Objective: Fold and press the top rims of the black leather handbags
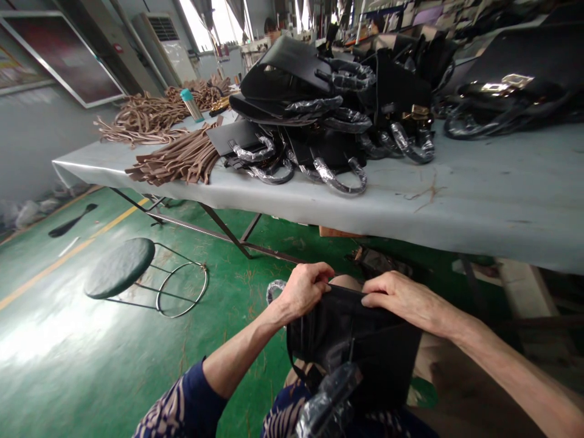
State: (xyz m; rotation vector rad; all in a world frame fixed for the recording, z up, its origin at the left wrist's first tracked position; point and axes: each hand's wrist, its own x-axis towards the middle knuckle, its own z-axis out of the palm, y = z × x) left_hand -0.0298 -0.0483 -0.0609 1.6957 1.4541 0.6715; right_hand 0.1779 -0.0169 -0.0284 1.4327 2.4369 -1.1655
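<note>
A black handbag (383,353) lies across my lap, its far edge turned up toward the table. My left hand (306,286) pinches that edge near its left end, thumb and fingers closed on it. Farther right along the same edge, my right hand (395,297) grips the bag with the thumb on the near side. A plastic-wrapped handle (331,398) sticks out on the near side of the bag. Part of another wrapped loop (275,292) shows behind my left wrist. The bag's inside is too dark to make out.
On the grey-covered table (479,201) ahead lie piled black handbags (287,73) with wrapped handles. Bundles of brown straps (177,159) and a teal-capped bottle (191,104) are to their left. A round stool (121,267) lies tipped on the green floor.
</note>
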